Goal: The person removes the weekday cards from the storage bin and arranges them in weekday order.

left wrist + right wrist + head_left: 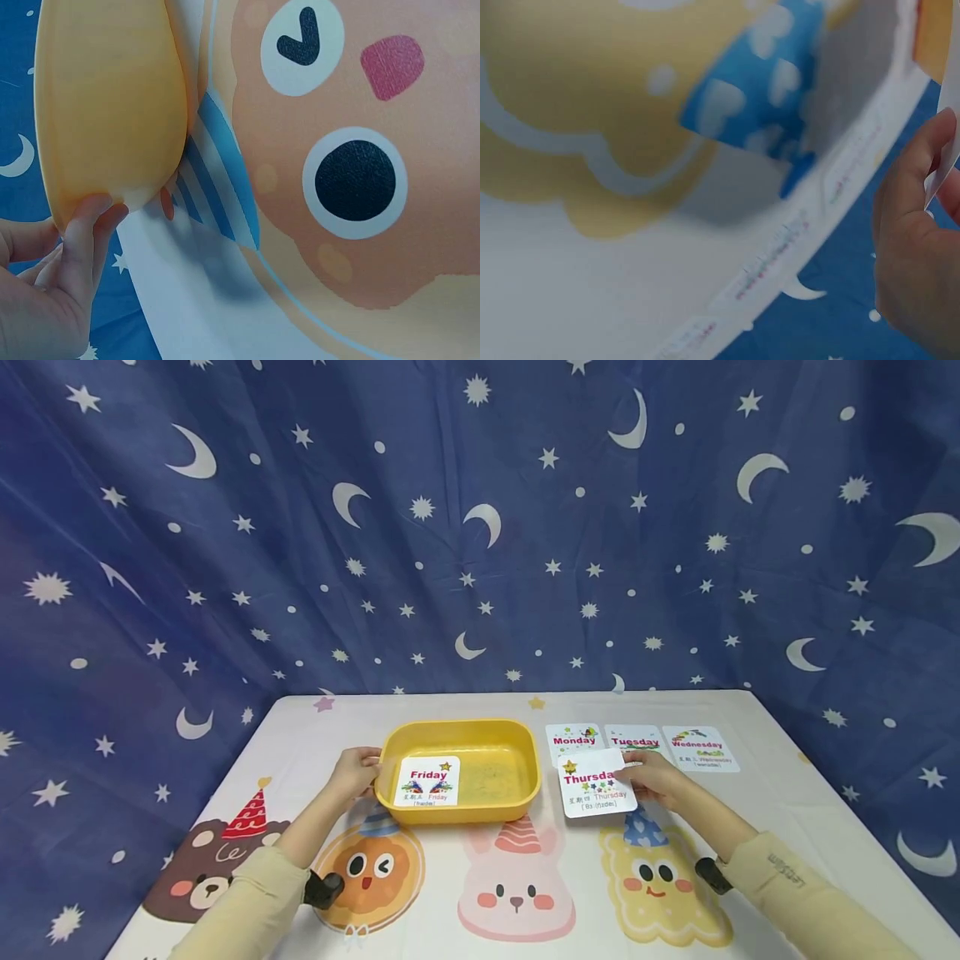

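Right hand: pinching the Thursday card by its right side, thumb and fingers clamped on it, right of centre in the lower half of the head view (651, 774).
Thursday card: seemingly held above the counter, overlapping two cards behind it in the picture (596, 785); with only one edge gripped, it could bend or slip, I'd say, if the pinch loosens.
Left hand: fingers clamped on the left end of the yellow tray, lower middle (354, 772).
Yellow tray: a tug from that hand might drag or tip it (495, 777).
Friday card: lies loose at the tray's left, so a tilt could send it sliding (426, 781).
Row behind: Monday card (573, 735), Tuesday card (633, 735) and Wednesday card (701, 750); a low sweep of the right hand could knock them askew.
Counter: thin cards flat on this cloth may be awkward to lift by the edge (783, 777).
Covered up: fingers hide Thursday's last letter; that card and hand block the lower parts of Monday and Tuesday.
Wrist views: the right gives a sliver of card at its right edge and blurred lettering; the left shows the tray's outside, cropped at the top.
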Motion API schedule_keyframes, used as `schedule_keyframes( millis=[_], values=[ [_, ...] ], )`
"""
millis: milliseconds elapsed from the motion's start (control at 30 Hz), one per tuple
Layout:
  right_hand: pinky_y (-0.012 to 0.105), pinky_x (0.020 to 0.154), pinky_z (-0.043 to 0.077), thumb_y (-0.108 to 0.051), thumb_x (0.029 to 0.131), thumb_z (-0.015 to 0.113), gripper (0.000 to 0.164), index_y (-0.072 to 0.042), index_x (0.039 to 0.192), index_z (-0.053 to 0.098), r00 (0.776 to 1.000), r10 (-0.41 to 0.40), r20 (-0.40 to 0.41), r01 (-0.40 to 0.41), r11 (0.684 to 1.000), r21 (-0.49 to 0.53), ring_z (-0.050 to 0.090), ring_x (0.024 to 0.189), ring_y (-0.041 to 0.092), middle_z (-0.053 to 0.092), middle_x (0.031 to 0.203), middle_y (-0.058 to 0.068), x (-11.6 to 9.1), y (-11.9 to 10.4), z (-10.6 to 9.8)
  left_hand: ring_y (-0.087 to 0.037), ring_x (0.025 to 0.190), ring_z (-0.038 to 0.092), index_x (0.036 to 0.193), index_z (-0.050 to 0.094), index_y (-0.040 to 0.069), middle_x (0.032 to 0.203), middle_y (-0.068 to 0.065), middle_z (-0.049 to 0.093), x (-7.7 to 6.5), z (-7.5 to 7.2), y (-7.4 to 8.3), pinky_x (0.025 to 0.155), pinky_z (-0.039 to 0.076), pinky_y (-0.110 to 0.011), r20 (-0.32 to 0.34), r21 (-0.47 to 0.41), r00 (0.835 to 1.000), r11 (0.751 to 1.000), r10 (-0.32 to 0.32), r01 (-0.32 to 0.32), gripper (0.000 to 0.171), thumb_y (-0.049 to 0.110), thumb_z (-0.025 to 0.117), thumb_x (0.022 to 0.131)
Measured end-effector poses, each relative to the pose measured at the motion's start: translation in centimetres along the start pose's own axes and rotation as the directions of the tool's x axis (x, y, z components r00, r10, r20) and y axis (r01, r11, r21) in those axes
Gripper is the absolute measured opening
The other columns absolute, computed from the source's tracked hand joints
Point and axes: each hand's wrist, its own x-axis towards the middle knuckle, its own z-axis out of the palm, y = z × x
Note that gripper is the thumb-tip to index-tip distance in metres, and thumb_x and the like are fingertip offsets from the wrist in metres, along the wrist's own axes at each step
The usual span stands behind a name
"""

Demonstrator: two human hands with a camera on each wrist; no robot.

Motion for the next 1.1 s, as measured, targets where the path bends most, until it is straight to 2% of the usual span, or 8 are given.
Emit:
schedule_keyframes(
  millis=[333,433,567,700,800,1100],
  values=[
    [0.028,0.065,0.059,0.003,0.088,0.054,0.038,0.017,0.120,0.038,0.999,0.049,0.019,-0.050,0.999,0.022,0.065,0.069,0.012,0.067,0.084,0.007,1.0,2.3,1.4,-0.013,0.065,0.064,0.130,0.041,-0.017,0.121,-0.037,0.053,-0.4,-0.1,0.1,0.050,0.055,-0.020,0.012,0.038,1.000,0.999,-0.002,0.002,0.039,-0.005,0.044,0.093],
    [0.028,0.065,0.059,0.004,0.087,0.056,0.037,0.018,0.118,0.040,0.999,0.038,-0.021,-0.039,0.999,-0.008,0.064,0.068,0.012,0.067,0.086,0.011,1.3,2.7,1.6,-0.012,0.064,0.063,0.130,0.041,-0.017,0.121,-0.037,0.053,-0.3,-0.1,0.0,0.050,0.054,-0.020,0.012,0.031,1.000,1.000,-0.005,0.005,0.039,-0.005,0.044,0.093],
    [0.030,0.060,0.059,0.003,0.083,0.061,0.034,0.016,0.110,0.044,0.993,-0.015,-0.114,-0.001,0.990,-0.141,0.063,0.062,0.014,0.066,0.086,0.019,1.6,3.1,2.1,-0.014,0.066,0.064,0.130,0.041,-0.016,0.120,-0.037,0.053,-0.1,-0.1,0.0,0.050,0.056,-0.022,0.009,0.008,1.000,1.000,-0.013,0.013,0.039,-0.006,0.045,0.093],
    [0.031,0.056,0.058,-0.001,0.079,0.067,0.033,0.013,0.102,0.048,0.976,-0.092,-0.196,0.028,0.951,-0.309,0.064,0.059,0.017,0.064,0.085,0.023,1.4,3.1,2.5,-0.016,0.069,0.065,0.131,0.041,-0.015,0.120,-0.036,0.054,0.0,-0.2,0.0,0.052,0.056,-0.023,0.017,0.009,1.000,1.000,-0.021,0.021,0.040,-0.004,0.046,0.093],
    [0.029,0.053,0.057,-0.005,0.078,0.070,0.031,0.011,0.096,0.050,0.962,-0.138,-0.236,0.029,0.909,-0.415,0.063,0.058,0.018,0.062,0.084,0.022,1.2,2.9,2.7,-0.014,0.068,0.065,0.133,0.040,-0.014,0.120,-0.036,0.054,0.0,-0.3,0.0,0.052,0.056,-0.022,0.026,0.008,0.999,1.000,-0.023,0.023,0.041,-0.002,0.046,0.093],
    [0.022,0.050,0.051,-0.009,0.078,0.072,0.030,0.006,0.088,0.048,0.953,-0.187,-0.238,0.017,0.819,-0.574,0.058,0.062,0.018,0.057,0.078,0.016,0.8,2.8,3.2,-0.010,0.061,0.063,0.137,0.037,-0.010,0.118,-0.033,0.058,0.0,-0.6,-0.3,0.055,0.056,-0.024,0.072,-0.020,0.993,0.995,-0.096,0.098,0.046,0.002,0.046,0.093]
  ],
)
